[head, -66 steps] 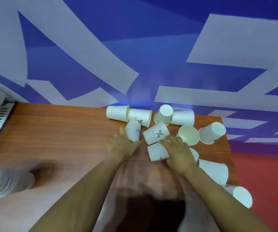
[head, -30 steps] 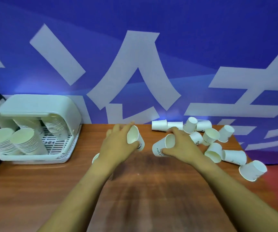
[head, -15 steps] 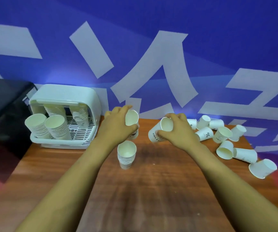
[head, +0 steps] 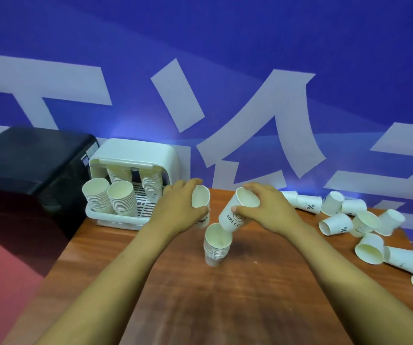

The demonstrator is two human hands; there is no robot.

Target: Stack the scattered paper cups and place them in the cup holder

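Observation:
A short stack of white paper cups [head: 215, 247] stands upright on the wooden table [head: 225, 307] between my arms. My right hand [head: 266, 210] grips a white "HELLO" cup [head: 235, 215], tilted with its base just above the stack's mouth. My left hand [head: 181, 207] holds another white cup [head: 200, 200] slightly higher, to the stack's left. Several loose cups [head: 349, 222] lie scattered on the table's right side. The white cup holder [head: 130, 185] sits at the back left with several stacks in it.
A black box-shaped object [head: 26, 170] stands left of the holder, off the table. A blue wall with white lettering [head: 225, 95] runs directly behind the table. The table's left edge drops to a red floor [head: 6, 282].
Both hands lifted a cup each from the scattered pile and carried them left. The right hand's cup has come down to just over the standing stack. The view swung left.

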